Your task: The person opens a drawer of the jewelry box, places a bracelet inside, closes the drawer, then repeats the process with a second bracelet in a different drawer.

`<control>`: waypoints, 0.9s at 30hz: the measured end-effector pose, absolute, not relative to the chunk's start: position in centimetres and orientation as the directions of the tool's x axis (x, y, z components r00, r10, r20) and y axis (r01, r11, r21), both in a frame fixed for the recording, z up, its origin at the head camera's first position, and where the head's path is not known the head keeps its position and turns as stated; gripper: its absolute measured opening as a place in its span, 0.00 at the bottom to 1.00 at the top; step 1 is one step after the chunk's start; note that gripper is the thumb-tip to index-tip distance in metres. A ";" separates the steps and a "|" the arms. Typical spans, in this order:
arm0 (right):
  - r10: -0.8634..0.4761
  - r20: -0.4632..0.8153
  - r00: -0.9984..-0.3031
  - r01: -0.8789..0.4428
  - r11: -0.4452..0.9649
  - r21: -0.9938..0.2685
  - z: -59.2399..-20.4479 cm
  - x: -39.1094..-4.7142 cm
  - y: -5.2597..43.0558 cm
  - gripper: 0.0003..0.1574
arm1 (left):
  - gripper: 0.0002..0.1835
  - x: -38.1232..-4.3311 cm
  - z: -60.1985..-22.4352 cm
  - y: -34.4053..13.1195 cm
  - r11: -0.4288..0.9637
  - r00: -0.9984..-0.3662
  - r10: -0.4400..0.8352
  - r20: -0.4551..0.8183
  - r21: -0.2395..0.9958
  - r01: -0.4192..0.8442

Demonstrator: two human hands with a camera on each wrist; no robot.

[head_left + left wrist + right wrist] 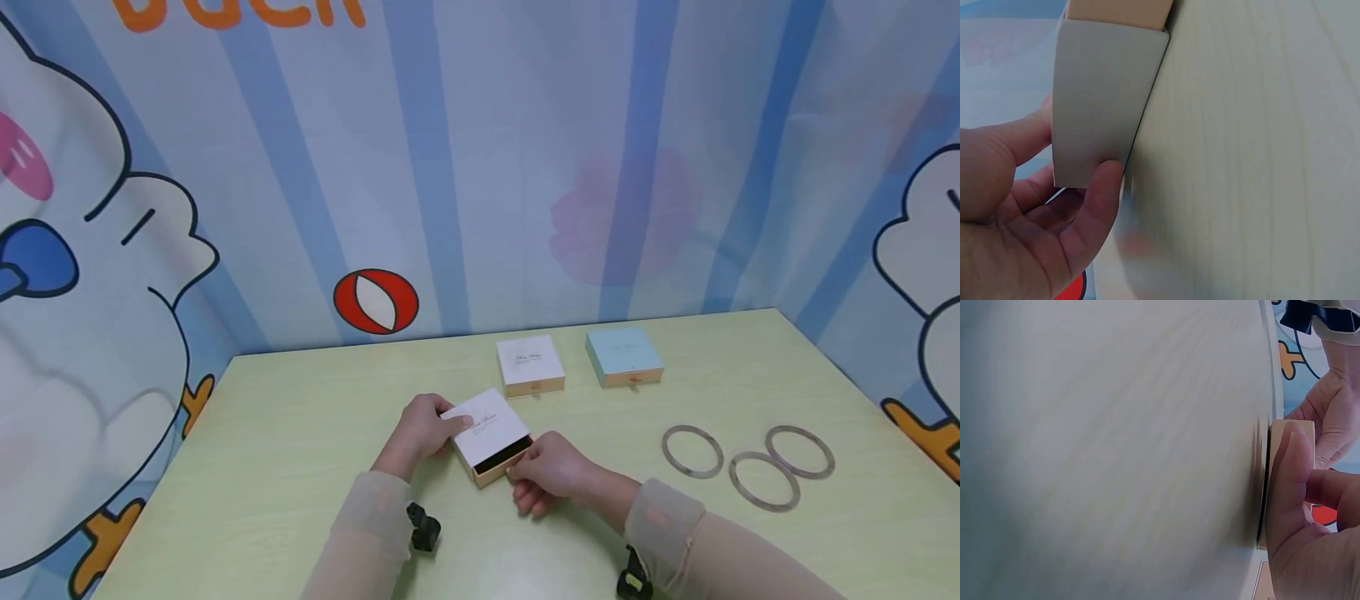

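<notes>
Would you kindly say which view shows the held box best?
The head view, because the held box shows its printed top and opened drawer. Left wrist: mainly one side; right wrist: its partly covered front.

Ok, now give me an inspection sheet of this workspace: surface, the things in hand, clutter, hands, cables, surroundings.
Surface: pale wood-grain table, bare around the left sleeve.
Job's things: white box with printed lettering on top; its tan drawer is partly out, dark inside.
Clutter: second white box, pale blue box, both drawers shut; three greyish rings on the right, two touching.
Hands: left hand grips the white box, thumb on top; right hand is at the drawer front.
Cables: nothing seen.
Surroundings: blue striped backdrop with cartoon prints.
</notes>
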State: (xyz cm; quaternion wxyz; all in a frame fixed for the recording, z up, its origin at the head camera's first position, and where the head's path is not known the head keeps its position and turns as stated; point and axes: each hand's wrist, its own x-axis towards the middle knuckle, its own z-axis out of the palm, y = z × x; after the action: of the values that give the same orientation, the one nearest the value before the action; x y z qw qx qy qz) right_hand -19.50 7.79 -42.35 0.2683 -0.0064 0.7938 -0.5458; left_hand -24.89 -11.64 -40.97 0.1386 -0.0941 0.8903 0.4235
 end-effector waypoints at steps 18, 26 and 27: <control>-0.286 -0.431 -0.856 0.289 0.427 -0.857 -42.4 -19.3 7.8 0.14 | 0.18 -25.0 -41.0 -11.7 0.626 -0.945 -0.042 -0.324 0.728 -0.278; -0.296 -0.432 -0.852 0.287 0.426 -0.858 -42.3 -19.1 8.0 0.14 | 0.17 -24.9 -40.8 -11.7 0.622 -0.942 -0.043 -0.332 0.729 -0.285; -0.297 -0.431 -0.852 0.286 0.426 -0.858 -42.3 -19.0 8.1 0.14 | 0.17 -24.9 -40.8 -11.6 0.621 -0.942 -0.043 -0.333 0.729 -0.286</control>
State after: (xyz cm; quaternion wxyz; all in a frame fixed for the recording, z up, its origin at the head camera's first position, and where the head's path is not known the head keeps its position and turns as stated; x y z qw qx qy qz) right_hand -19.04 8.06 -42.32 0.2722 -0.0034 0.7992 -0.5359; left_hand -24.92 -11.65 -40.79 0.1427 -0.0927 0.8890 0.4251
